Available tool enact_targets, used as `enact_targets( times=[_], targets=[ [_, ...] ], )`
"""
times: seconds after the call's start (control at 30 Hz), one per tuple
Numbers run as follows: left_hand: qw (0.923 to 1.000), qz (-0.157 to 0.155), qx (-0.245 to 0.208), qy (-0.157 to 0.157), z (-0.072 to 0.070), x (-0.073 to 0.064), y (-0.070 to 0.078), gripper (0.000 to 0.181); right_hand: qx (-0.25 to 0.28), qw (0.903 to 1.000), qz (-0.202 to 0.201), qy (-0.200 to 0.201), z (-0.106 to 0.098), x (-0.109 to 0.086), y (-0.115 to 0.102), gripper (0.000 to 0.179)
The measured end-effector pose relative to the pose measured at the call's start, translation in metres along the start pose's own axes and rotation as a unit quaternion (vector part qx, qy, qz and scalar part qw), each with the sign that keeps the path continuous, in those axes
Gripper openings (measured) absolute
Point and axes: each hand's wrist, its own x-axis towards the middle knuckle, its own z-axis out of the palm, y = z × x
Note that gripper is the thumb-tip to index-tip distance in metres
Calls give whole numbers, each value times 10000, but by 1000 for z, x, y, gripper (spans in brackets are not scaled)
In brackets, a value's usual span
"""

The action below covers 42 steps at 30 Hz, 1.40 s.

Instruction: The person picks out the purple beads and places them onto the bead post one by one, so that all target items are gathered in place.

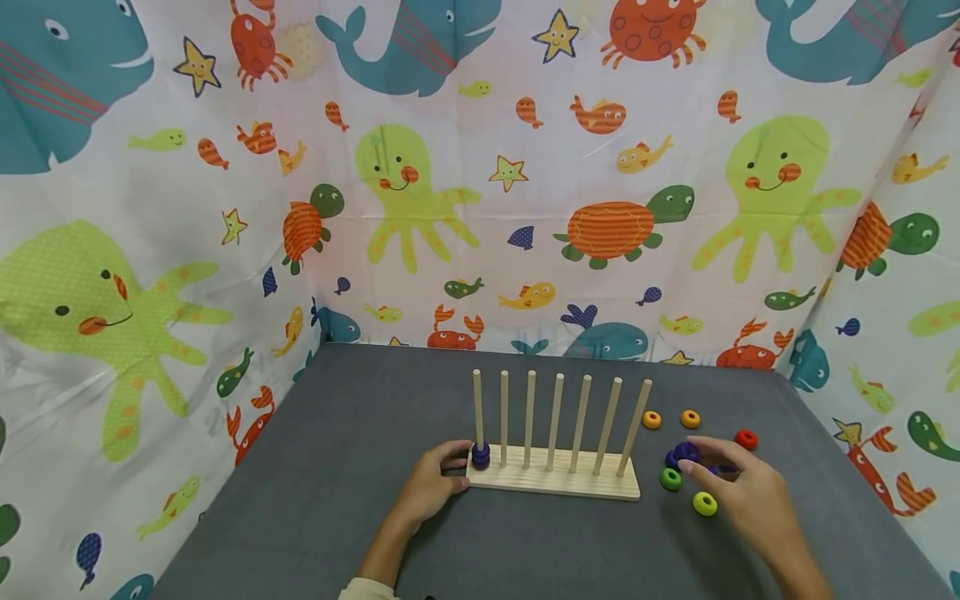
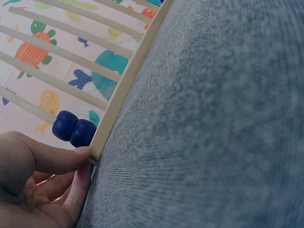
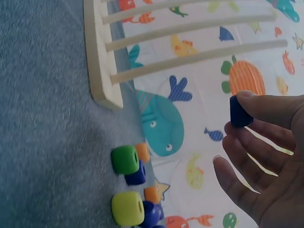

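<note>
A pale wooden pegboard (image 1: 555, 478) with several upright pegs stands on the grey table. Two dark blue beads (image 1: 481, 455) are stacked on its leftmost peg; the left wrist view shows these blue beads (image 2: 74, 128) side by side. My left hand (image 1: 431, 483) grips the board's left end between thumb and fingers. Right of the board, my right hand (image 1: 742, 492) pinches a dark blue bead (image 3: 240, 112) between thumb and index finger, held above the loose beads. Below it lie a green bead (image 1: 671, 479), a yellow-green bead (image 1: 704, 504) and other blue beads, partly hidden by the hand.
Two orange beads, the nearer one (image 1: 652, 420) close behind the board's right end, and a red bead (image 1: 746, 439) lie on the table (image 1: 360, 417). A curtain (image 1: 465, 208) printed with sea animals hangs behind and at both sides.
</note>
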Motion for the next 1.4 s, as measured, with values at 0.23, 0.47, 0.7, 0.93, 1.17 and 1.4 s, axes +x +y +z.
enact_targets(
  times=[0.23, 0.47, 0.7, 0.93, 1.17, 1.4],
  targets=[
    [10000, 23, 3, -9, -1, -2, 2, 56, 83, 9995, -297, 107, 3, -1, -19, 46],
    [10000, 28, 4, 4, 0, 1, 1, 56, 254, 9966, -712, 327, 5, -2, -40, 39],
    [10000, 61, -23, -16, -1, 1, 0, 57, 369, 9924, -1066, 499, 9, -2, -55, 38],
    [9998, 107, -147, -5, -1, -1, 1, 57, 639, 9869, -1376, 559, 10, -4, -65, 36],
    [9999, 132, -96, 19, -2, 0, 0, 57, 879, 9816, -1610, 531, 14, 0, -71, 31],
    [9999, 111, -60, -13, -1, 1, -1, 57, 912, 9777, -1796, 595, 18, 2, -77, 32]
  ],
)
